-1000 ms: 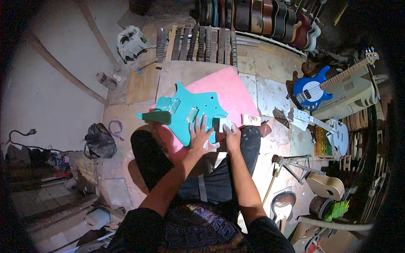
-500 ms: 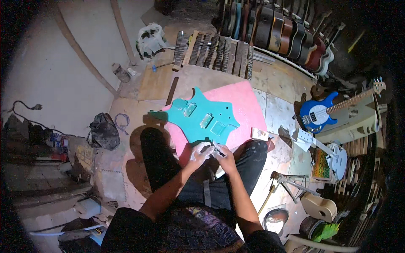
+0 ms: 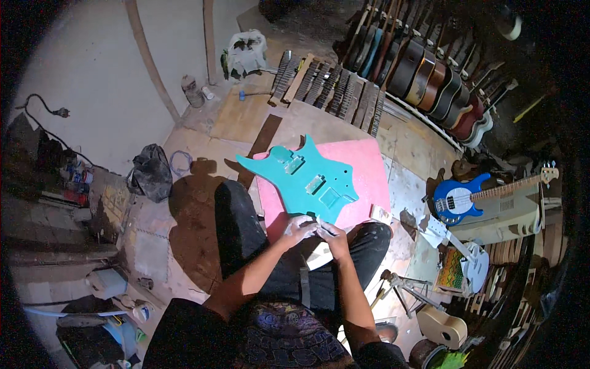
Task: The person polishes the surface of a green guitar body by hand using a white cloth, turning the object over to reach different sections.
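Note:
A turquoise electric guitar body [image 3: 301,175], with pickup openings and a square recess, lies flat on a pink board [image 3: 369,166] in front of my knees. My left hand [image 3: 299,229] and my right hand [image 3: 332,236] meet close together at the body's near edge. Both have whitish dust on them, and their fingers are bent and closed. A small dark bit shows by the fingertips at the body's edge; its kind is hidden, and I cannot tell whether either hand touches the body.
A small pale box [image 3: 380,214] sits beside my right knee. Guitar necks [image 3: 332,86] lie in a row beyond the board. Hanging guitars [image 3: 424,74] line the far right. A blue bass guitar [image 3: 461,200] stands at right; a black plastic bag [image 3: 150,172] is at left.
The view has shifted and turned a little, so the surroundings sit differently. The guitar body looks turned slightly clockwise on the board. My hands stay together at its near edge.

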The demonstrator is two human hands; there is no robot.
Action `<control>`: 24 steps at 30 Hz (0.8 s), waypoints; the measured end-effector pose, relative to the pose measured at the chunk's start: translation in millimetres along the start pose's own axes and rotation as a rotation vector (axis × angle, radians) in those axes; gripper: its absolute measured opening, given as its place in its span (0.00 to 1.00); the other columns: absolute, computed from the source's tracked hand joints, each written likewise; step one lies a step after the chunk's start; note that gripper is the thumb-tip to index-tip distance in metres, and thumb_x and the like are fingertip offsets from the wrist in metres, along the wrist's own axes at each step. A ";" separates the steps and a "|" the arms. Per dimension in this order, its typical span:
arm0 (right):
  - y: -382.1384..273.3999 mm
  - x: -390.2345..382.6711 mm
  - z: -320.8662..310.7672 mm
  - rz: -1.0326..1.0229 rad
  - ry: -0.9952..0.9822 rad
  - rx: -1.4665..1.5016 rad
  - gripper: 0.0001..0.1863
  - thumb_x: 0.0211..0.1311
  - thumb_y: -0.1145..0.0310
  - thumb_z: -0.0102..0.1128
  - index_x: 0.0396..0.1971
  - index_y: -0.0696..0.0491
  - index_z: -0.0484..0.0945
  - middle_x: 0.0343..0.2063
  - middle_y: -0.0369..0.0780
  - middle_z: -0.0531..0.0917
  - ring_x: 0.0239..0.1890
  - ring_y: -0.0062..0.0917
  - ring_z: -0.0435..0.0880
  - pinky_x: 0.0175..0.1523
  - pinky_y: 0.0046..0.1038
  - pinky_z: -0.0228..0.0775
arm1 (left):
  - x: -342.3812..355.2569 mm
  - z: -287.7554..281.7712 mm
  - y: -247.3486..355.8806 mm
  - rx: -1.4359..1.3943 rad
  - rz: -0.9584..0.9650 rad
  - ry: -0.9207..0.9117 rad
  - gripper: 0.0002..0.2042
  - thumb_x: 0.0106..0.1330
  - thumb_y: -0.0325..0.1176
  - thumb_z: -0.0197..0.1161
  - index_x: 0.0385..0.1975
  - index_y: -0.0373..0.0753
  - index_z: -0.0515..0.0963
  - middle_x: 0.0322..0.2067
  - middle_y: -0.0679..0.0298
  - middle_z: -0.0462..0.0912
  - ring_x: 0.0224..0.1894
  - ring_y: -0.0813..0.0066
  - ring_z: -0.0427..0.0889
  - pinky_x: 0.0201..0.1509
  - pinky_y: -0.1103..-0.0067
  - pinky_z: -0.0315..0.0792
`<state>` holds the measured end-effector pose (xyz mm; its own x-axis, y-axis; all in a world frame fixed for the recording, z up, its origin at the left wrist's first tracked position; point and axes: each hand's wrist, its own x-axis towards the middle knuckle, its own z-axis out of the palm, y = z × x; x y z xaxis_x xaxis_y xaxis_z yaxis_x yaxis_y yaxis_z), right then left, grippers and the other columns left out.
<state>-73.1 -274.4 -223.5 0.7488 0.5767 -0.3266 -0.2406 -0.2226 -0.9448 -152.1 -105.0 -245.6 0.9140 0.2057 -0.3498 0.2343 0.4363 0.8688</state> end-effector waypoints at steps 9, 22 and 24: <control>-19.3 -3.4 7.9 0.015 0.013 0.044 0.21 0.61 0.75 0.68 0.55 0.62 0.79 0.46 0.38 0.85 0.47 0.20 0.81 0.56 0.25 0.74 | 7.5 -7.2 -7.6 0.007 -0.087 0.003 0.16 0.64 0.34 0.71 0.48 0.34 0.80 0.41 0.62 0.84 0.43 0.75 0.84 0.47 0.77 0.82; -11.2 1.0 8.0 0.058 0.200 0.188 0.12 0.60 0.77 0.69 0.44 0.60 0.81 0.39 0.36 0.86 0.38 0.18 0.82 0.45 0.21 0.75 | 1.3 0.0 0.6 -0.247 -0.110 0.117 0.10 0.65 0.30 0.64 0.44 0.34 0.79 0.37 0.63 0.82 0.39 0.73 0.84 0.45 0.74 0.83; -14.4 1.2 12.6 0.026 0.264 0.077 0.11 0.60 0.76 0.70 0.41 0.60 0.81 0.36 0.36 0.86 0.36 0.18 0.82 0.43 0.21 0.74 | 2.4 -4.4 -8.3 -0.233 -0.065 0.086 0.09 0.65 0.30 0.65 0.42 0.35 0.79 0.36 0.64 0.82 0.38 0.75 0.84 0.44 0.76 0.82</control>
<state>-76.5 -260.6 -210.7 0.8747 0.3443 -0.3412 -0.2999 -0.1685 -0.9390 -153.3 -104.3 -255.2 0.8654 0.2402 -0.4397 0.1998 0.6394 0.7424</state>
